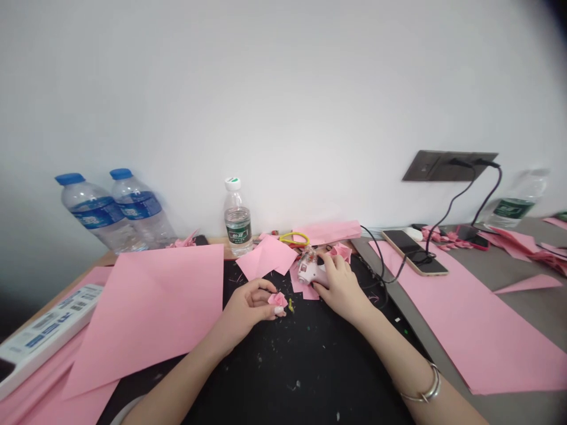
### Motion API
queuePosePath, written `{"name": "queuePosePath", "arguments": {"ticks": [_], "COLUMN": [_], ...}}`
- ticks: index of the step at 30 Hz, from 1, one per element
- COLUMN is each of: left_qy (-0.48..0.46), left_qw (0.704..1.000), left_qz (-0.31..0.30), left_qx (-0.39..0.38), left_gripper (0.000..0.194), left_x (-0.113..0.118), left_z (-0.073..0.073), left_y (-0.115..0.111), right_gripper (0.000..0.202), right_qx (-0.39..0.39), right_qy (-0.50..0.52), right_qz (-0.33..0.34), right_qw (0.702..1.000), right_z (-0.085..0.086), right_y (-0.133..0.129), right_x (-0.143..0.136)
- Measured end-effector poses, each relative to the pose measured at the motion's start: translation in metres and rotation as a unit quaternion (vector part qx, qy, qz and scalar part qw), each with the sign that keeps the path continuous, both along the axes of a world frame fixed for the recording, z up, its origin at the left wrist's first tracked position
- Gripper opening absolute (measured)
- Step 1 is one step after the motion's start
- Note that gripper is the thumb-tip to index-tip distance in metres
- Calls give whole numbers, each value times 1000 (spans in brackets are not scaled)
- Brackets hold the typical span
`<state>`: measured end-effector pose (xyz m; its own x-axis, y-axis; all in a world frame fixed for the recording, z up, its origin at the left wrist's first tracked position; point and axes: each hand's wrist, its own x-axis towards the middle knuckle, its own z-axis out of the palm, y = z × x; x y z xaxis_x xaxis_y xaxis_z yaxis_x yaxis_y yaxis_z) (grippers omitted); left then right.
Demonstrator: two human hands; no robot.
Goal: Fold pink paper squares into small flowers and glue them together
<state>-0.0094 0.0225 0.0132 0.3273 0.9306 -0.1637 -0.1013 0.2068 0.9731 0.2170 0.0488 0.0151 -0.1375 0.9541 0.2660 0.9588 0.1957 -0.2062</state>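
Note:
My left hand (250,307) holds a small folded pink paper flower (277,300) between thumb and fingers, above the black mat (305,354). Beside it is a small yellow-green piece (291,305). To the right, my right hand (339,283) is wrapped round a white device (312,273), which looks like a glue gun; its handle is partly hidden by my fingers. Pink paper squares (268,257) lie behind the hands, and another folded pink piece (341,252) is just behind my right hand.
Large pink sheets (163,301) lie at left near a white box (48,321). A water bottle (238,221) stands by the wall, with two blue-capped bottles (95,209) farther left. At right are a phone (414,251), black cables (447,209) and a pink sheet (469,324).

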Motion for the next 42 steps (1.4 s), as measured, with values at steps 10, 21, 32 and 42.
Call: {"name": "queuePosePath", "arguments": {"ticks": [10, 21, 32, 42], "left_qy": [-21, 0, -9, -3], "left_qw": [1000, 999, 999, 999], "left_qz": [-10, -29, -36, -33], "left_qx": [-2, 29, 34, 20], "left_gripper": [26, 24, 21, 22], "left_x": [-1, -1, 0, 0], "left_z": [0, -3, -2, 2], "left_y": [0, -1, -2, -3], "right_gripper": [31, 11, 14, 16], "right_qx": [71, -150, -125, -101], "right_qy": [226, 243, 254, 266], "right_qz": [195, 304, 264, 240], "right_qw": [952, 909, 922, 928], "right_z": [25, 11, 6, 2], "right_y": [-13, -33, -36, -37], "right_x": [-11, -35, -39, -43]}}
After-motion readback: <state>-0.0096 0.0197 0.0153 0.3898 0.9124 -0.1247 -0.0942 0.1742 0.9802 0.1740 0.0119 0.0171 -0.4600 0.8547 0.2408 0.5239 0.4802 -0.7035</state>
